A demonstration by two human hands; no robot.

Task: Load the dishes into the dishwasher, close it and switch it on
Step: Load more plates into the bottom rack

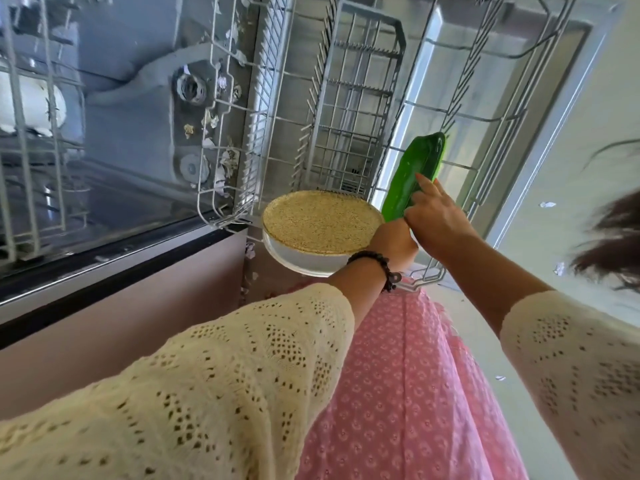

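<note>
Head view: two plates, one green plate [414,174], one speckled plate [320,221].

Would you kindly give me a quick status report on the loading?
Right hand grips green plate over pulled-out lower rack. Left hand holds speckled plate. Dishwasher open; nothing blocking the rack slots.

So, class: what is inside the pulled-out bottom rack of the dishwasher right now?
The rack shows bare wire rows. Only the green plate stands over it, held by the right hand. The round speckled dish and both hands cover the near corner.
</note>
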